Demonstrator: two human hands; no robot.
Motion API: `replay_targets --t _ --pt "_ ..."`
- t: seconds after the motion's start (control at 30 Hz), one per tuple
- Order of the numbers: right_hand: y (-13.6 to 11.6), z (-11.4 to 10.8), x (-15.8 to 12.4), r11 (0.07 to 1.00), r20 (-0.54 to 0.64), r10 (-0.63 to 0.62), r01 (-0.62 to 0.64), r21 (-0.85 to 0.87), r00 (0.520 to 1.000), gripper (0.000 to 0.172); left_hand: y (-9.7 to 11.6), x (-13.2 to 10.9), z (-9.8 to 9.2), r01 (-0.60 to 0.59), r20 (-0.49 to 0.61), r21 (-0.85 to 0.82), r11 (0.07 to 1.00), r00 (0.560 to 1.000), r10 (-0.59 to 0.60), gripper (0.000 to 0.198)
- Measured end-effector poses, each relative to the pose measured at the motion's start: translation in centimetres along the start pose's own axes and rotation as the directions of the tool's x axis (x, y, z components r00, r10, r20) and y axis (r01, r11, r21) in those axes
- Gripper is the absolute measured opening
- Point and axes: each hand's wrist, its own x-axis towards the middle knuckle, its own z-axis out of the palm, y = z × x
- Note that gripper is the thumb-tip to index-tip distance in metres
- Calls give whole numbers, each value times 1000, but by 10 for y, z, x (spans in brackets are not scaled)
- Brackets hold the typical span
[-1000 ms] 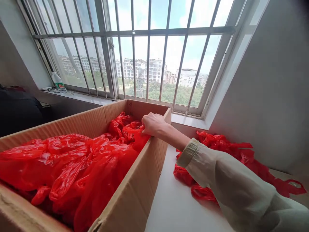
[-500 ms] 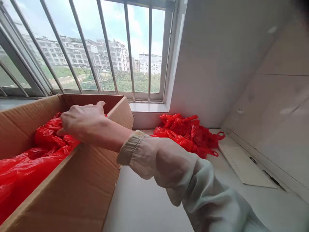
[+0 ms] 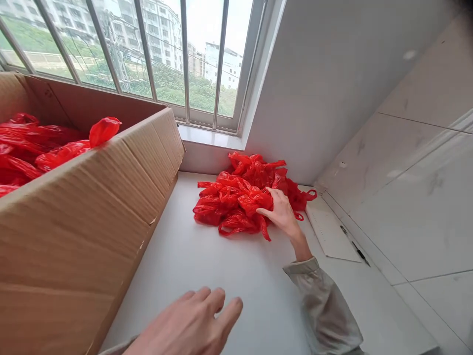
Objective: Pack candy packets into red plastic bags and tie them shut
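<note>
A pile of crumpled red plastic bags (image 3: 232,197) lies on the white tabletop against the wall. My right hand (image 3: 281,212) reaches to the right side of this pile. Its thumb and index finger are spread at the bags' edge, while the other fingers are partly hidden. Low in the view, my left hand (image 3: 195,320) hovers over the tabletop, back upward, with loosely bent fingers apart and nothing in them. More red plastic bags (image 3: 40,140) fill the cardboard box (image 3: 92,212) on the left, one bag poking up at its near rim.
Behind the box is a barred window (image 3: 166,64) with a white sill (image 3: 212,137). A pale flat board or pad (image 3: 330,229) lies to the right of the pile. Beside it, along the tiled wall (image 3: 424,197), is a black pen (image 3: 360,253).
My right hand has left the box and moved right to the bag pile. My left hand has come into view at the bottom. The view has tilted down, and the pile looks larger toward the left.
</note>
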Motion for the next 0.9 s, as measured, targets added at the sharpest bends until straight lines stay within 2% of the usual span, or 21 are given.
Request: replay_targets --t 0.03,0.07,0.1,0.17,0.23,0.33,0.5,0.6,0.77,0.9 --pt "13 9 -9 999 -6 27 -27 37 1000 70 0 1 0 26 -10 -22 999 1000 -26 46" --pt "21 16 -17 996 -8 44 -43 74 999 70 0 2 0 57 -30 -41 998 998 -59 48" --pt "26 22 -23 992 -4 55 -54 114 998 61 -1 3 0 86 -58 -55 995 994 -89 49" --pt "28 29 -32 978 -7 80 -78 194 997 35 -7 10 0 126 -97 -58 990 987 -132 50" --pt "25 28 -38 953 -37 115 -100 288 993 18 -17 20 -2 145 -83 -38 989 986 -148 43" --pt "19 19 -49 865 -52 160 -115 489 986 18 -35 40 -6 107 -45 4 994 993 -106 35" --pt "10 11 -77 649 -9 234 -149 746 972 20 -44 61 -4 126 -197 54 991 974 -113 41" --pt "10 16 -90 523 -18 304 -151 839 953 19 -44 70 9 143 -134 69 987 982 -133 36" --pt "30 19 -101 258 77 357 -177 950 931 20 -57 89 53 222 14 145 964 974 -227 37" --pt "51 7 -106 137 112 376 -174 975 920 19 -69 106 78 176 177 34 984 968 -179 12"
